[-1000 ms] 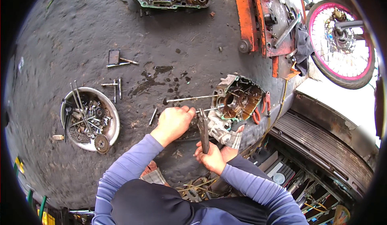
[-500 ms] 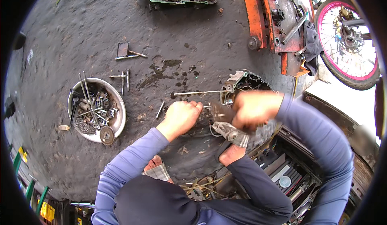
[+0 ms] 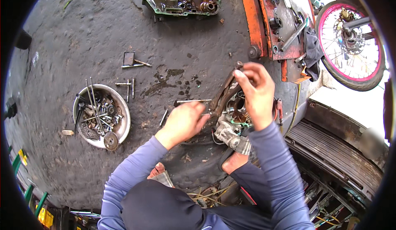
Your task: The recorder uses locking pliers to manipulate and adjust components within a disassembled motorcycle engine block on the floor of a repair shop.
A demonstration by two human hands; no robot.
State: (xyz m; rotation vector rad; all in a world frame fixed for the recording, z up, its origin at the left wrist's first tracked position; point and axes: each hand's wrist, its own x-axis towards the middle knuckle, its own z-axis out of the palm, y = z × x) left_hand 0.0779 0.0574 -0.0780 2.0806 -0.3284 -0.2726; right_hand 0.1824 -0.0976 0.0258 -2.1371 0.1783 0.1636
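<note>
My right hand (image 3: 258, 94) is closed around the upper end of a brown metal tool (image 3: 225, 92) that looks like a Y-shaped wrench. The tool slants down to the left toward my left hand (image 3: 181, 120). My left fingers are curled at its lower end and smeared by motion; what they pinch cannot be made out. Below my right hand lies an open engine casing (image 3: 240, 111), partly hidden by hand and tool. Its grey metal body (image 3: 227, 134) rests close to my foot. A long thin rod (image 3: 192, 101) runs behind my left hand.
A metal bowl (image 3: 127, 118) of bolts, chain and gears stands at left. Loose bolts (image 3: 133, 88) lie between it and the casing. Another engine casing half (image 3: 181, 12) sits at the far side. An orange metal stand (image 3: 255, 19) and a pink-rimmed wheel (image 3: 350, 44) are at right.
My right hand has risen off the casing and moved away from me, bringing the brown tool into clear sight. The left hand has shifted slightly nearer. The head view has moved a little.
</note>
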